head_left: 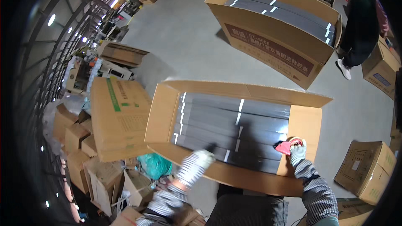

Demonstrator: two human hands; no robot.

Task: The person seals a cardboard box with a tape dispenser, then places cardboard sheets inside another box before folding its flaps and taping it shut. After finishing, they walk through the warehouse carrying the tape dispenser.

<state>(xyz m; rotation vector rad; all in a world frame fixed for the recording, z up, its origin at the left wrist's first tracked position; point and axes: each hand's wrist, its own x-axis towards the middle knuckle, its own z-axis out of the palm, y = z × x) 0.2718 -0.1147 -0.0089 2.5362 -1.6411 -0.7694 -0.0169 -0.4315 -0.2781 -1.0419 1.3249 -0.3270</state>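
Fingers of the right hand (297, 150) clamp a red tape dispenser (284, 147) near the right edge of the open carton (251, 181); the left hand (196, 165) blurs, fingers unclear. A slack grip could drop it onto grey packs (208, 119).

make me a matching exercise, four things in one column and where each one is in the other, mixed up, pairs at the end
1. red object
2. green plastic bag
3. left grip
4. white shoe

a. over the near open box's front flap
b. on a person at upper right
c. in the right grip
d. among cartons on the left

Pairs: 1-c, 2-d, 3-a, 4-b
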